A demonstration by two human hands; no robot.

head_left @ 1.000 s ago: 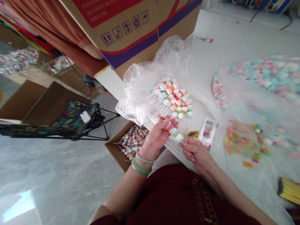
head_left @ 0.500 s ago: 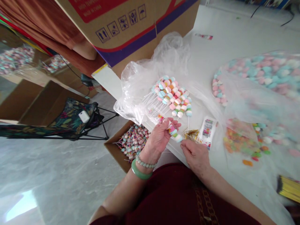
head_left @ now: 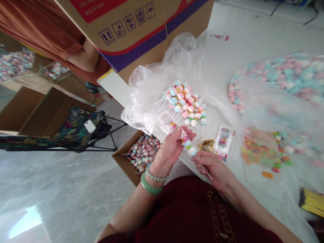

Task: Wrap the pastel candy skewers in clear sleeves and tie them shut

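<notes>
My left hand (head_left: pixel 172 148) is closed around the candy end of a marshmallow skewer (head_left: pixel 187 144), which is stacked with pastel pieces. My right hand (head_left: pixel 211 163) pinches the white stick of that same skewer just below the lowest piece. Both hands are at the near edge of the white table (head_left: pixel 227 60). A little beyond them lies a pile of finished skewers (head_left: pixel 186 101) on a clear plastic bag (head_left: pixel 162 84). Gold twist ties (head_left: pixel 206 144) and a small printed packet (head_left: pixel 224 140) lie beside my right hand.
A large cardboard box (head_left: pixel 141 30) stands at the table's back left. Bags of loose pastel marshmallows (head_left: pixel 283 77) and coloured candies (head_left: pixel 263 155) fill the right. A floor box of wrapped skewers (head_left: pixel 141 153) sits below the table edge. A folding stool (head_left: pixel 81 126) holds a phone.
Both hands have stayed on the skewer, with only a small shift of the fingers along the stick. The view has drifted slightly.
</notes>
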